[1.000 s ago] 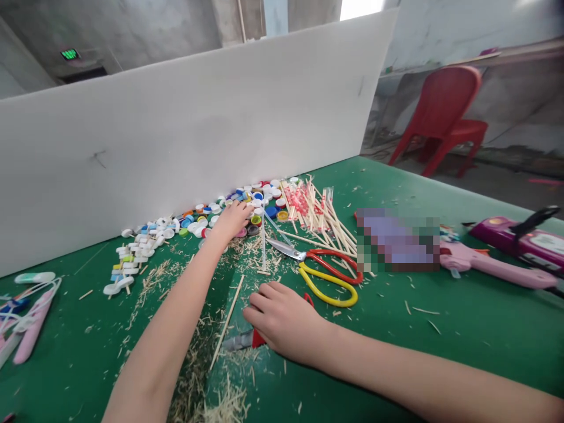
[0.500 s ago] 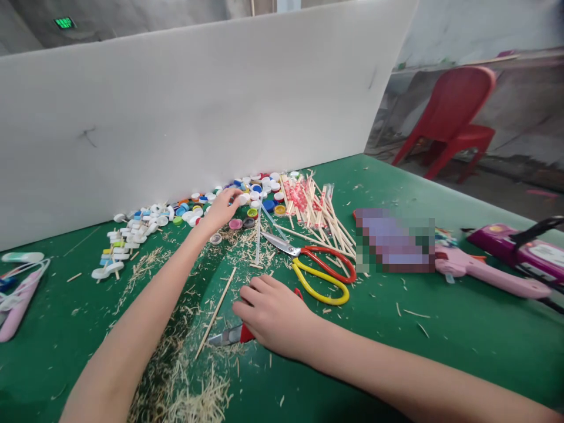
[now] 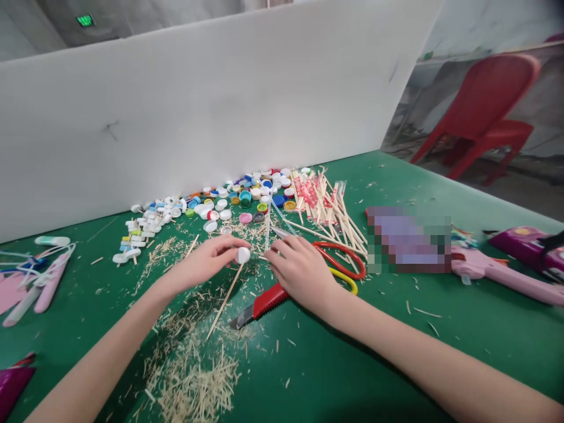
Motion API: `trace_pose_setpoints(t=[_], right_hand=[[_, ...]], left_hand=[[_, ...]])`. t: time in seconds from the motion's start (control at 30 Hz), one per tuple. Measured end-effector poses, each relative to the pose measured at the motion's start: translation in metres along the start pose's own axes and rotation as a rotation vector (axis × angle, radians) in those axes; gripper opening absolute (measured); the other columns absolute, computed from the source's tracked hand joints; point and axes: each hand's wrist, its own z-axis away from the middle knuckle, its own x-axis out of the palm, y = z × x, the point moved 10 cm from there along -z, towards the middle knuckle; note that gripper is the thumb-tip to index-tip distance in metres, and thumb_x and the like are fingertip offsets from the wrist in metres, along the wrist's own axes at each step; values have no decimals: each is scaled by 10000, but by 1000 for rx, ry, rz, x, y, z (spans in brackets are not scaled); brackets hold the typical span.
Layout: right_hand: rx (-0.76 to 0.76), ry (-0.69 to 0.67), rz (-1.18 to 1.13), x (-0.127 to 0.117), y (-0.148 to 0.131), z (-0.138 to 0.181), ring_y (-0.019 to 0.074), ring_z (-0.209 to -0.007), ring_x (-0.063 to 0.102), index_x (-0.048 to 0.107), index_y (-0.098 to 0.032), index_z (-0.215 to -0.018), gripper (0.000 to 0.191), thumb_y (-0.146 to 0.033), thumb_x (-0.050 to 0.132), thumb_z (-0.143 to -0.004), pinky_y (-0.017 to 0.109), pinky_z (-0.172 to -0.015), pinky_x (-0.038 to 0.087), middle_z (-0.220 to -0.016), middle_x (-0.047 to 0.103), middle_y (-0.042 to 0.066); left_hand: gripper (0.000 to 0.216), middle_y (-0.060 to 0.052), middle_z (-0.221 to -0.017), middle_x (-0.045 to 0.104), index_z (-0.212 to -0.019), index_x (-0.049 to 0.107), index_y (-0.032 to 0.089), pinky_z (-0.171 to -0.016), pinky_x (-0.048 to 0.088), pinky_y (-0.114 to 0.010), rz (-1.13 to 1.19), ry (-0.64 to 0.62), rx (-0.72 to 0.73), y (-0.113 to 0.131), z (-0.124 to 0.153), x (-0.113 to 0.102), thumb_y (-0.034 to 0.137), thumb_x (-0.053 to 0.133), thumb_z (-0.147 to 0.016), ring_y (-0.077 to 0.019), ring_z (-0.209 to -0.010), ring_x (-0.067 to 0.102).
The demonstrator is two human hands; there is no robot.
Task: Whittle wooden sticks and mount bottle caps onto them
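In front of me, my left hand [image 3: 222, 255] is closed, its thumb and fingertips pinching a small white bottle cap [image 3: 242, 255]. Just below that cap lies a thin wooden stick [image 3: 225, 301] on the green table. My right hand [image 3: 304, 273] hovers palm down with bent, slightly parted fingers, and I see nothing gripped in it. Under its wrist side rests a red utility knife [image 3: 268, 301], blade out, the rear of its handle hidden. Scissors [image 3: 341, 261] with one red and one yellow handle lie behind this hand, their blades partly covered.
Loose bottle caps [image 3: 247, 198] pile along a white board [image 3: 211, 106]. Joined white caps [image 3: 143, 229] are at left, bundled sticks [image 3: 328, 202] at right. Wood shavings [image 3: 194, 376] litter the front. A pink glue gun [image 3: 497, 273] lies right, beside a blurred patch.
My left hand has come back from the cap pile with a white cap. My right hand has moved forward off the knife, toward the scissor blades. The view has shifted slightly.
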Motion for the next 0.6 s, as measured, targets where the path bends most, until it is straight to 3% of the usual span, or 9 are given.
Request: trace_pose_setpoints(t=[0.17,0.37,0.47,0.6], right_hand=[[147,-54,65,2,46,-4,160,-909,432,658,-165,-981,270,-170,389,-955,297,-808,318,-960,589,68],[306,-73,15,7,98,-2,168,-904,459,679,-142,-986,364,-223,324,-967,324,-844,345,-958,607,92],[247,-100,-35,13,94,-3,165,-951,463,672,-150,-1050,360,-236,330,-976,312,-872,350,-1011,604,85],[64,-193,-73,21,63,-6,154,-977,445,669,-190,-1030,330,-303,361,-1000,294,-880,333,-1038,590,54]], left_hand=[[327,-7,-1198,592,-1124,630,327,-855,504,-324,-63,-15,51,-1,14,12,457,388,-947,-156,-979,585],[330,-42,-1126,572,-1118,594,263,-730,515,-294,-161,-118,134,6,18,36,489,467,-913,-139,-829,574],[328,-48,-1174,536,-1165,566,269,-702,504,-287,-199,-132,156,6,19,48,460,423,-941,-120,-787,563],[367,-62,-1239,496,-1274,511,278,-784,512,-303,-218,-105,175,1,17,56,422,373,-966,-136,-876,564]])
